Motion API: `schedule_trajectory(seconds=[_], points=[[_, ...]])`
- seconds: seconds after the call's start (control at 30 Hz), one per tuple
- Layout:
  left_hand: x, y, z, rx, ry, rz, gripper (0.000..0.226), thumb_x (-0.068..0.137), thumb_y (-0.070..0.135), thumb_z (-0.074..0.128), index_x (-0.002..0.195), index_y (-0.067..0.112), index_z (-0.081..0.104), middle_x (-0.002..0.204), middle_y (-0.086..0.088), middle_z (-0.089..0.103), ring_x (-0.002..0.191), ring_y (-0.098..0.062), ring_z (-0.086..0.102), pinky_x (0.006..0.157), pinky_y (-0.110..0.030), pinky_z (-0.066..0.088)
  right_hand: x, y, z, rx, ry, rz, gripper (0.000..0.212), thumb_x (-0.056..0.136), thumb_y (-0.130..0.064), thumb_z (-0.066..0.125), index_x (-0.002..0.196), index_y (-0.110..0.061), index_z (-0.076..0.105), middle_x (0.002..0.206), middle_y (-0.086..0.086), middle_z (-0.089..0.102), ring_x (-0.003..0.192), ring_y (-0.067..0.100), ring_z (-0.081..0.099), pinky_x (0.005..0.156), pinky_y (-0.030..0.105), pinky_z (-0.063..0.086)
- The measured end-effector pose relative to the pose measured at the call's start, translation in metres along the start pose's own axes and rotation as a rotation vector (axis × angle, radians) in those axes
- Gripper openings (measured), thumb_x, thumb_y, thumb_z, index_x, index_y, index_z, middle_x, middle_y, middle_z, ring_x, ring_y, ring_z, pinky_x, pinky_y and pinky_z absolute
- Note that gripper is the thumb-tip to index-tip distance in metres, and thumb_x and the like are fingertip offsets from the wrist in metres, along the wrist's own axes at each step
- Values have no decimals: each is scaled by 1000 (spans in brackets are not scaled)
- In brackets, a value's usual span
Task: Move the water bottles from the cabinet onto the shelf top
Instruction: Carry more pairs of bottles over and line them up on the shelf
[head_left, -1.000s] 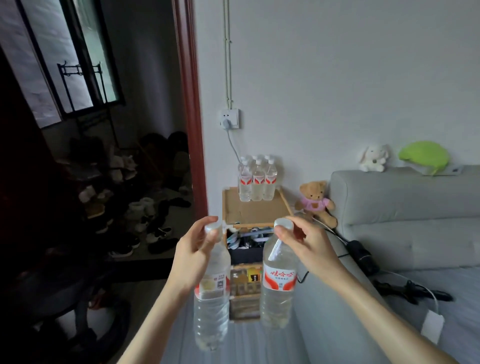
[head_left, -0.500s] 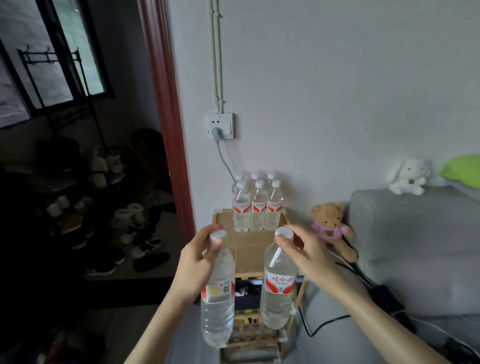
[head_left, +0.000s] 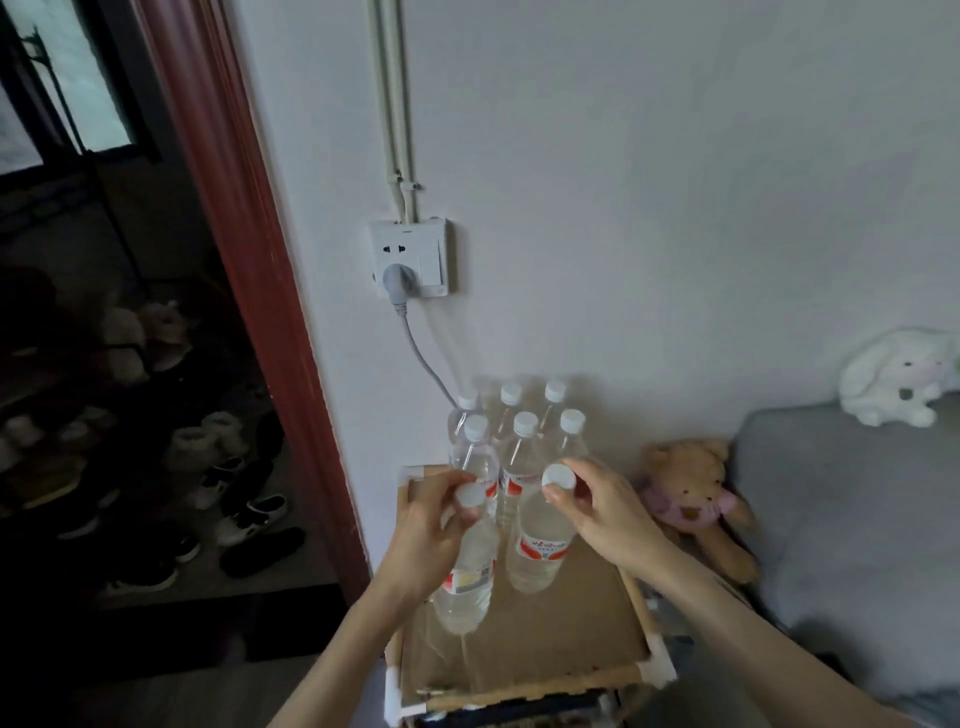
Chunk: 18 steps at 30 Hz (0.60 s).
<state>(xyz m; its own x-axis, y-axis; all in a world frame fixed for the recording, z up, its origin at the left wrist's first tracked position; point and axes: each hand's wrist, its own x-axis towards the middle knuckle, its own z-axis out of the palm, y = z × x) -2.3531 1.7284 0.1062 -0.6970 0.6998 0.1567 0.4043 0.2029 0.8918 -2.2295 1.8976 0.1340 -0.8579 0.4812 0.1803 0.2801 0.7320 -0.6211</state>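
My left hand (head_left: 423, 535) grips the neck of a clear water bottle (head_left: 465, 582) with a white cap and red label. My right hand (head_left: 605, 512) grips the neck of a second such bottle (head_left: 537, 553). Both bottles hang upright just above the cardboard-covered shelf top (head_left: 566, 639), in front of several standing bottles (head_left: 519, 441) grouped against the wall. Whether the two held bottles touch the shelf top is unclear. The cabinet is out of view.
A wall socket (head_left: 408, 257) with a grey plug and cable is above the bottles. A brown teddy bear (head_left: 693, 499) leans beside the shelf, next to a grey sofa (head_left: 841, 519) with a white plush rabbit (head_left: 901, 376). A doorway with shoes (head_left: 244, 514) lies left.
I have come closer to the shelf and look down on it. Both hands carried their bottles forward and down, from in front of the shelf to over its top, just before the standing group.
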Motion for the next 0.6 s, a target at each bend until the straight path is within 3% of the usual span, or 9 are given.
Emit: schedule_trajectory(seconds=[0.23, 0.37, 0.47, 0.6], points=[[34, -19, 17, 18, -11, -75, 29, 85, 12, 63, 110, 22, 54, 109, 9, 57, 109, -8, 55, 98, -31, 43, 39, 30, 20, -29, -150, 22, 37, 91, -40, 47, 119, -16, 52, 103, -6, 55, 94, 9, 53, 81, 22, 40], [40, -22, 24, 24, 82, -97, 32, 84, 16, 63, 102, 39, 48, 110, 5, 61, 107, -8, 57, 92, -24, 45, 47, 47, 25, 0, -146, -7, 29, 90, -38, 51, 112, -18, 54, 97, -9, 57, 85, 5, 53, 72, 16, 38], [42, -20, 27, 27, 101, -121, 34, 84, 15, 63, 106, 37, 48, 113, 6, 61, 108, -8, 57, 93, -24, 45, 49, 53, 21, 71, -171, -42, 24, 88, -37, 55, 106, -22, 55, 94, -10, 56, 84, -1, 53, 70, 13, 38], [44, -17, 21, 22, 14, -90, 44, 85, 7, 60, 110, 42, 51, 117, 16, 57, 116, -9, 52, 103, -31, 40, 50, 59, 14, 39, -305, -109, 39, 88, -43, 51, 125, -32, 44, 105, -22, 47, 92, -3, 50, 77, 16, 40]])
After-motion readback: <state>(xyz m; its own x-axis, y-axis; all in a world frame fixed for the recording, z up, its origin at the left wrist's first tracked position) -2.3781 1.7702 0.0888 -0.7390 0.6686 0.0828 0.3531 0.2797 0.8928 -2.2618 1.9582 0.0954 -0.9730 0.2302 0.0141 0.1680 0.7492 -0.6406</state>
